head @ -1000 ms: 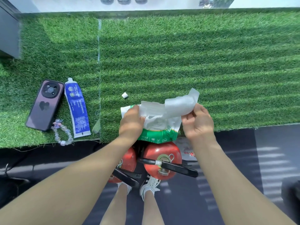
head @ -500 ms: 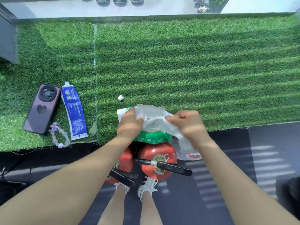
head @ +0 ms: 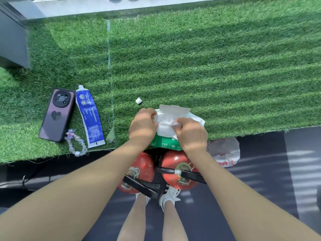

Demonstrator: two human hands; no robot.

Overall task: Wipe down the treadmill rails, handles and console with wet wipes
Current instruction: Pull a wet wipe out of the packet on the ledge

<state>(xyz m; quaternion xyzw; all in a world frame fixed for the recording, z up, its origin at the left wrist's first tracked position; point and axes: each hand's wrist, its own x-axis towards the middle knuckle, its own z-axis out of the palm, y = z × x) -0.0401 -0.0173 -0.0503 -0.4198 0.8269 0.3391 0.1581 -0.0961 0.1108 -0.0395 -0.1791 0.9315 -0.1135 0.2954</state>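
1. Artificial turf (head: 191, 58) covers a raised ledge, striped with sun and shadow; dark flooring lies below its near edge.
2. Count on the turf: one phone (head: 56, 115) in a purple case with a heart mark, one blue-and-white tube (head: 90, 119) just beside it, one beaded charm strap (head: 76, 145) at the phone's lower corner, one small white cap (head: 139, 100) lying apart from the tube.
3. Count below the ledge: two red fire extinguishers (head: 173, 164) side by side with black handles, one crumpled white plastic bag (head: 224, 152) to their right, two white sneakers (head: 169, 197) on the floor.
4. One wet wipes pack (head: 166, 145) sits at the turf's near edge, straight above the extinguishers. Its body is green with white print, its top white, and its white flap (head: 173, 108) stands lifted at the far side.
5. I see my left hand (head: 143, 126) resting on the pack's left end, fingers curled at the opening and touching the white sheet.
6. My right hand (head: 192, 134) pinches one bunched white wipe (head: 166, 125) at the opening, fingertips closed on it.
7. Both hands nearly meet over the pack; the wipe lies crumpled between them against the pack's top.
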